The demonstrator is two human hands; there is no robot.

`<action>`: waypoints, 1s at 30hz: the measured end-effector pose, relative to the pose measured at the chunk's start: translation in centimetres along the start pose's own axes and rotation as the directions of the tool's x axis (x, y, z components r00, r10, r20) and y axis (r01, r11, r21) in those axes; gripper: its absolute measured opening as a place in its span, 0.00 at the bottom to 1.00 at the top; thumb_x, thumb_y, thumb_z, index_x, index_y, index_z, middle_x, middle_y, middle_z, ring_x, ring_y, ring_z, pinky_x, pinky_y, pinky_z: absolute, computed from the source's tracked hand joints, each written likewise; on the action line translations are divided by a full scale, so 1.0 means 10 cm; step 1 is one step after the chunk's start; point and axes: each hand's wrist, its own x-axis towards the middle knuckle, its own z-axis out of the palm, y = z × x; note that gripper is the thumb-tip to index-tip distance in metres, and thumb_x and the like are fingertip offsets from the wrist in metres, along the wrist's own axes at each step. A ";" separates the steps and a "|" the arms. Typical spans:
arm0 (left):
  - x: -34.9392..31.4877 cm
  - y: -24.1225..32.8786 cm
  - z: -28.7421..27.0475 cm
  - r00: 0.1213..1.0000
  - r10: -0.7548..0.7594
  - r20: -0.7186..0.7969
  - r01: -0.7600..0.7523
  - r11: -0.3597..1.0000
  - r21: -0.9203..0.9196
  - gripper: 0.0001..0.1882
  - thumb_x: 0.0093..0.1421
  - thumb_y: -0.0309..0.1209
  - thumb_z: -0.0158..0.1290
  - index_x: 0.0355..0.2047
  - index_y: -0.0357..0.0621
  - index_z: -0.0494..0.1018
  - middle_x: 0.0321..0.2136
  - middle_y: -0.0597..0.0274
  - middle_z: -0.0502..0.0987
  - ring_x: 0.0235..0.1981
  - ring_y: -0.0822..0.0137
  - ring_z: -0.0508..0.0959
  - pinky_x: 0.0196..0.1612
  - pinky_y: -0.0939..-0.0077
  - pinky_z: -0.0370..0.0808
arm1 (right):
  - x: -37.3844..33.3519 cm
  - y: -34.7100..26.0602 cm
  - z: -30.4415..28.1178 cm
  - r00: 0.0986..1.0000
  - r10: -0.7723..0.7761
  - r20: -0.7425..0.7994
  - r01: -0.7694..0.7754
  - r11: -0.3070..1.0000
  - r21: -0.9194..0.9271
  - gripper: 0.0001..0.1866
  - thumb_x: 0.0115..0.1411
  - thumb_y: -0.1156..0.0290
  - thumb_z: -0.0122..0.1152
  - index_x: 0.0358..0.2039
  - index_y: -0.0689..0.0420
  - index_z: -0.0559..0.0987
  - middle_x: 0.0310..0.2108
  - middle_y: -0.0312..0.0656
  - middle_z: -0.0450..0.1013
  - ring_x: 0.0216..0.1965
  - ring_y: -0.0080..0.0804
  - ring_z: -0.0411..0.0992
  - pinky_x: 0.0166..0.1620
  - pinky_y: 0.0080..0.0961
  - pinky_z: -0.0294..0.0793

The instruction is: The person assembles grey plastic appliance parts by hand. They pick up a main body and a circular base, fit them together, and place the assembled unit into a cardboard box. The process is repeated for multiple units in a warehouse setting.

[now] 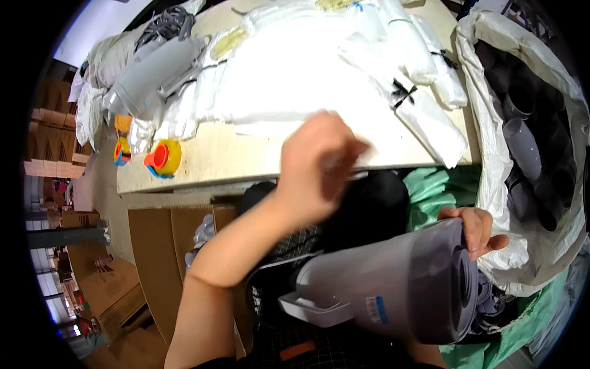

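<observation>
A large grey translucent plastic pitcher [375,283] lies on its side across my lap, its handle towards me. A small blue-and-white sticker [376,310] is stuck on its wall. My right hand [476,230] grips the darker rim end from the far side, fingers curled over the edge; its forearm passes partly hidden beneath the pitcher. My left hand [322,163] is raised above the near table edge, apart from the pitcher. Its fingers are curled in and blurred by motion; what they hold, if anything, is hidden.
On the table [215,157] lie a white plastic sheet [289,74], bagged bundles [430,126], a grey pitcher [150,77] and a yellow tape roll [166,157]. A white sack [491,166] of grey cups stands right; an open cardboard box [153,246] stands left.
</observation>
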 end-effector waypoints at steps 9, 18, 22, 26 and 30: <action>-0.32 -1.76 0.44 0.895 -0.444 0.028 0.388 0.810 0.439 0.08 0.62 0.30 0.56 0.32 0.37 0.76 0.33 0.52 0.77 0.37 0.49 0.76 0.43 0.60 0.72 | 0.21 0.15 -0.46 0.906 0.148 -0.397 -0.013 0.946 0.323 0.18 0.66 0.51 0.60 0.38 0.50 0.67 0.26 0.31 0.60 0.33 0.26 0.66 0.41 0.41 0.77; -0.30 -1.82 0.44 0.917 -0.396 -0.049 0.371 0.804 0.465 0.08 0.63 0.30 0.54 0.33 0.37 0.76 0.32 0.50 0.77 0.38 0.48 0.77 0.43 0.59 0.74 | 0.15 1.09 -0.81 0.732 0.647 -0.215 -0.663 0.749 -0.003 0.26 0.66 0.51 0.60 0.46 0.64 0.73 0.39 0.51 0.75 0.45 0.43 0.78 0.37 0.35 0.84; -0.04 -1.69 0.34 0.632 -0.744 -0.216 0.710 0.668 -0.223 0.12 0.69 0.29 0.47 0.34 0.35 0.75 0.31 0.49 0.81 0.33 0.53 0.81 0.44 0.61 0.76 | 0.10 1.18 -0.88 0.820 0.423 -0.385 -0.551 0.764 -0.334 0.16 0.69 0.62 0.60 0.42 0.64 0.75 0.34 0.48 0.78 0.34 0.35 0.80 0.39 0.29 0.82; -0.09 -0.67 0.31 0.652 -0.753 0.086 0.736 0.602 -0.310 0.12 0.70 0.29 0.47 0.33 0.34 0.75 0.29 0.57 0.80 0.29 0.67 0.77 0.42 0.66 0.76 | 0.18 1.45 -0.87 0.799 0.060 -0.598 -0.551 0.472 -0.688 0.16 0.66 0.68 0.66 0.49 0.60 0.73 0.37 0.45 0.79 0.39 0.29 0.78 0.45 0.24 0.78; -0.39 -0.28 0.14 0.654 -0.749 0.105 0.582 0.410 -0.702 0.14 0.71 0.34 0.50 0.33 0.36 0.77 0.29 0.64 0.80 0.32 0.74 0.75 0.40 0.76 0.72 | 0.08 1.06 -0.73 0.726 0.237 -0.646 -0.641 0.576 -0.508 0.12 0.69 0.68 0.58 0.49 0.60 0.74 0.40 0.39 0.75 0.37 0.22 0.72 0.39 0.21 0.72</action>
